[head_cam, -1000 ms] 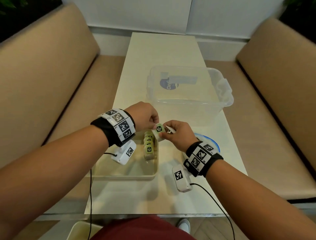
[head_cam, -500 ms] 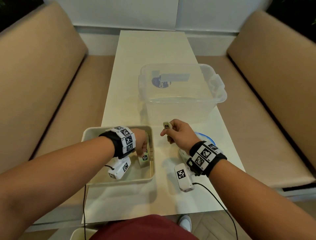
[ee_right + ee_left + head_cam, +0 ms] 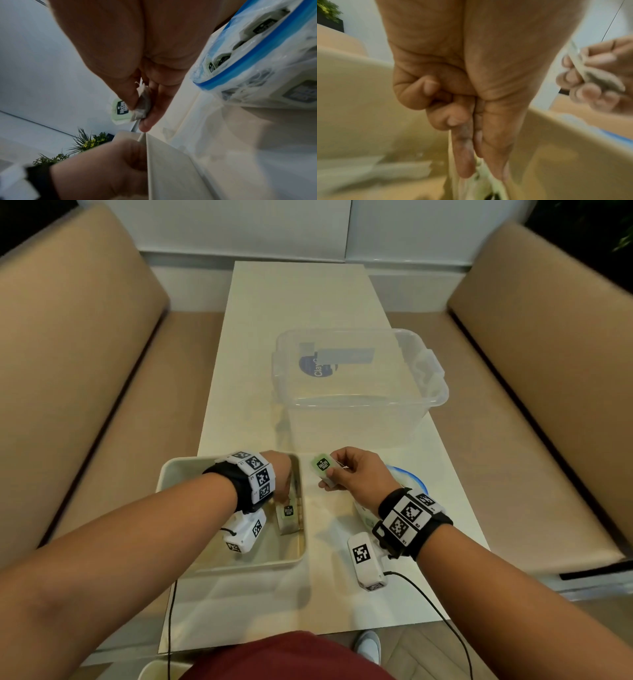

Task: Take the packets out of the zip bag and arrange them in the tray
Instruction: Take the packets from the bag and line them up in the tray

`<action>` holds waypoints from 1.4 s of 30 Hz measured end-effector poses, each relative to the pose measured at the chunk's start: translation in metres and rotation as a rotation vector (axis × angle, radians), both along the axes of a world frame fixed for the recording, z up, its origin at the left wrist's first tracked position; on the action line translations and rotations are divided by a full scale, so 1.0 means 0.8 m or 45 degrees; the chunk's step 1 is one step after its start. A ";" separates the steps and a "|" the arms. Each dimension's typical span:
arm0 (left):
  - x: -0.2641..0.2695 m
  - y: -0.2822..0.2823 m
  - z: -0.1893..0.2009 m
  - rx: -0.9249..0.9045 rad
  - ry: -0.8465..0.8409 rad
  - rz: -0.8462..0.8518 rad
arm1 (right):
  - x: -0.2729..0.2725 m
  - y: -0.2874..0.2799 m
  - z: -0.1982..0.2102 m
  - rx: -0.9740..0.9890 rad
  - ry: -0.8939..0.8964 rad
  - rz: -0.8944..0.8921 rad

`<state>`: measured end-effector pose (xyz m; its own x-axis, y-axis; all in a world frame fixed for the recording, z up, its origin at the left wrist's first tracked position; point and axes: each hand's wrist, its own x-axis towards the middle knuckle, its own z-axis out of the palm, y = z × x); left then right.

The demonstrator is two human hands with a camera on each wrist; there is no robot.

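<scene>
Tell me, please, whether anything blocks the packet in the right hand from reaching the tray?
Nothing solid does. The packet in the right hand hangs just right of the tray; only the left hand, placing packets along the tray's right wall, occupies that spot.

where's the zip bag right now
The zip bag lies on the table at the person's right, mostly hidden under the right wrist in the head view, beside the tray; packets remain inside.
</scene>
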<state>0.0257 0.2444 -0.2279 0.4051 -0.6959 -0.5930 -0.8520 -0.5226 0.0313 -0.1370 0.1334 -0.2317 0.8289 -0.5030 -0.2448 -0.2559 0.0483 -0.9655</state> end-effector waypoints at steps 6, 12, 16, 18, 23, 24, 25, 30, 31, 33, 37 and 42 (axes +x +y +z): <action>0.012 0.013 0.083 -0.460 0.351 0.140 | 0.007 0.000 0.006 0.032 -0.023 0.005; -0.007 0.015 0.107 -0.711 0.223 0.087 | 0.015 0.005 0.015 -0.068 -0.030 0.147; -0.009 0.022 0.109 -0.730 0.200 0.113 | 0.017 0.010 0.016 -0.157 -0.005 0.239; -0.012 0.025 0.113 -0.738 0.211 0.101 | 0.017 0.013 0.016 -0.198 0.015 0.262; -0.017 0.028 0.121 -0.725 0.147 0.029 | 0.019 0.016 0.021 -0.283 0.071 0.290; -0.016 0.029 0.121 -0.721 0.131 0.038 | 0.019 0.015 0.021 -0.300 0.089 0.288; -0.014 0.031 0.119 -0.714 0.107 0.057 | 0.019 0.015 0.021 -0.322 0.105 0.286; -0.002 0.045 0.098 -0.472 -0.008 0.146 | 0.016 0.016 0.006 -0.385 0.230 0.290; -0.002 0.046 0.090 -0.378 0.010 0.129 | 0.015 0.018 0.002 -0.339 0.273 0.297; -0.006 0.044 0.070 -0.160 0.070 0.058 | 0.015 0.023 -0.001 -0.260 0.349 0.338; -0.016 0.029 0.026 0.114 0.142 -0.050 | 0.017 0.031 0.001 -0.160 0.419 0.401; -0.017 0.005 -0.006 0.223 0.134 -0.101 | 0.019 0.033 0.001 -0.085 0.437 0.390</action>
<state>0.0121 0.2482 -0.2324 0.2827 -0.6055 -0.7439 -0.8874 -0.4595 0.0367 -0.1220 0.1602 -0.2307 0.8185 -0.2719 -0.5062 -0.5538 -0.1387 -0.8210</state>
